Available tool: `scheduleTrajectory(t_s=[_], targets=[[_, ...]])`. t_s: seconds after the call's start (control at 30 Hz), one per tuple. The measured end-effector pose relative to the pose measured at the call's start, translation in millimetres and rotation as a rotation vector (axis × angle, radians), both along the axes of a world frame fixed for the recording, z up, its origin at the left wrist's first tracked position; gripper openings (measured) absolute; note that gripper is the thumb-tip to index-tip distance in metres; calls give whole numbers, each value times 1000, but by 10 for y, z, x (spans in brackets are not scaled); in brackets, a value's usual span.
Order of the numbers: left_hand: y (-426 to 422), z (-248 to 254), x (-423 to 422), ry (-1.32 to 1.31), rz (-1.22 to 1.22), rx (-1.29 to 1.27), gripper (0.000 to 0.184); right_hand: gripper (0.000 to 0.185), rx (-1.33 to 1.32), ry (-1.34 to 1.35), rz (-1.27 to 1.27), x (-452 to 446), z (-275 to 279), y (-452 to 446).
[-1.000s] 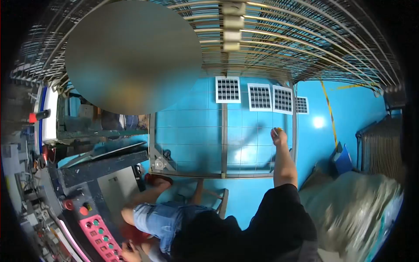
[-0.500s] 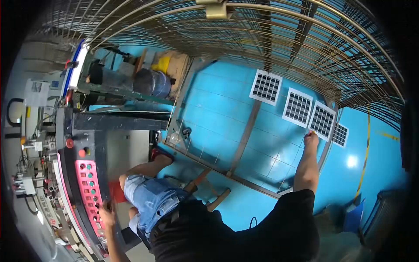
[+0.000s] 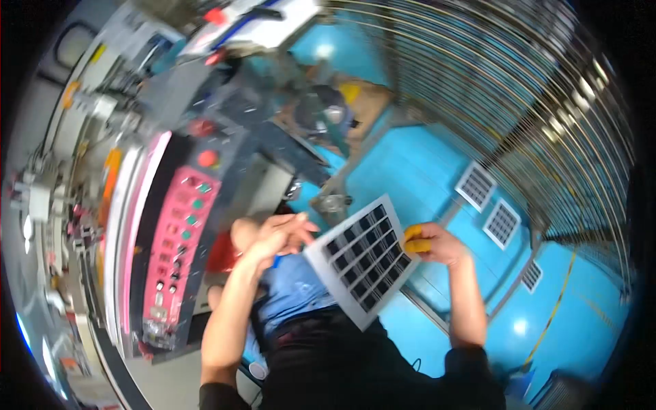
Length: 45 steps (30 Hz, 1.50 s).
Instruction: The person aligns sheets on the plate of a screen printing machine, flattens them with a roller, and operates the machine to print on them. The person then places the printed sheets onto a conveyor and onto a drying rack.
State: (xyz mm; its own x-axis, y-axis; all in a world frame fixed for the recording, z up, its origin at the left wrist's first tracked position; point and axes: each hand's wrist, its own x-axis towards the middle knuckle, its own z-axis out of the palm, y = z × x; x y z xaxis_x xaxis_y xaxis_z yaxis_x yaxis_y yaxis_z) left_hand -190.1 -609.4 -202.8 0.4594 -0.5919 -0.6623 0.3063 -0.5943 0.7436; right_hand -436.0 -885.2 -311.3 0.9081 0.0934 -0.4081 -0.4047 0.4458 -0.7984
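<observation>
A white sheet [image 3: 374, 257] printed with a grid of black rectangles is held tilted in front of my body. My right hand [image 3: 437, 244], with yellow covers on its fingertips, pinches the sheet's right edge. Close to the left corner of the sheet is my left hand [image 3: 277, 238], its fingers stretched out and somewhat blurred. I cannot tell whether those fingers touch the sheet. Similar printed sheets lie beyond my right hand: one at the back [image 3: 476, 185], one in the middle [image 3: 502, 223] and one farther right [image 3: 531, 276].
On the left stands a machine with a pink control panel [image 3: 179, 246] of coloured buttons and a red knob [image 3: 208, 158]. Wire rack shelves [image 3: 471, 75] are raised across the upper right. A round bucket [image 3: 321, 109] stands behind the machine, over a blue floor [image 3: 396, 171].
My right hand has brought one printed sheet from the rack area to my front. My left hand has left the control panel and come near the sheet. The view has turned left.
</observation>
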Motion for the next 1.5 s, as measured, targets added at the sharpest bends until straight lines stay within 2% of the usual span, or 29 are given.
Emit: scheduleTrajectory(t_s=[0.03,0.1,0.2,0.23,0.33,0.4,0.43,0.57,0.63,0.67,0.73,0.8,0.87,0.9,0.93,0.97,1.0,1.03,1.07,1.13,1.17,1.2,1.23,1.3,1.5], targets=[[133,21,85,102,-24,-55,41,14,-98,-16,104,275,375,40],[421,389,26,100,19,-186,37,15,-305,-56,298,815,987,185],[893,714,-66,-24,108,-304,24,17,-555,-344,428,1501,1313,449],[1024,870,-80,-191,133,-213,16,19,-548,-316,486,1707,1558,598],[1579,861,-67,-379,396,-317,16,22,-208,-228,326,2194,1862,1016],[1889,918,-140,-470,684,-358,18,27,-16,-511,302,2420,1855,1431],[2029,950,-185,-462,814,-349,18,25,-84,-449,410,2507,1955,1642],[2650,1214,-321,-712,858,-364,6,15,-315,-397,721,2900,2130,2317],[2797,1372,-348,-886,953,-414,7,13,-345,-389,805,3029,2373,2543],[2921,1379,-329,-906,1132,-528,15,10,-355,-425,797,3103,2449,2664],[3561,1358,-420,-318,1152,-802,23,6,-379,-492,782,3244,2609,2814],[3723,1749,-381,-265,1185,-894,30,4,-417,-491,809,3409,2839,2907],[4015,1816,-334,-418,1042,-843,20,4,-532,-480,931,3540,3005,3036],[4165,1817,-296,-515,1044,-690,20,6,-574,-401,970,3605,3036,3082],[4203,1988,-163,-570,1145,-517,29,5,-573,-397,935,3705,3078,3111],[4261,2159,25,-563,1177,-324,28,5,-570,-395,897,3847,3132,3121],[4290,2264,253,-554,1202,-244,27,5,-565,-402,854,3988,3187,3133],[4442,2232,538,-688,1062,-128,23,6,-605,-397,839,4166,3257,3185],[4571,2233,846,-675,1014,-34,21,8,-645,-394,824,4351,3321,3246],[4726,2208,1464,-659,978,185,13,10,-482,-373,828,4690,3257,3367],[4809,2132,1757,-741,940,181,12,11,-404,-364,827,4800,3202,3403],[4982,1866,2106,-950,874,319,13,13,-389,-342,824,4865,3150,3407],[4898,2031,2264,-732,960,431,18,16,-374,-320,821,4912,3099,3406],[4904,1955,2593,-779,1007,473,18,21,-380,-296,801,4926,3090,3426],[4883,1727,3049,-900,1028,576,24,21,-441,-317,797,4945,3023,3366]])
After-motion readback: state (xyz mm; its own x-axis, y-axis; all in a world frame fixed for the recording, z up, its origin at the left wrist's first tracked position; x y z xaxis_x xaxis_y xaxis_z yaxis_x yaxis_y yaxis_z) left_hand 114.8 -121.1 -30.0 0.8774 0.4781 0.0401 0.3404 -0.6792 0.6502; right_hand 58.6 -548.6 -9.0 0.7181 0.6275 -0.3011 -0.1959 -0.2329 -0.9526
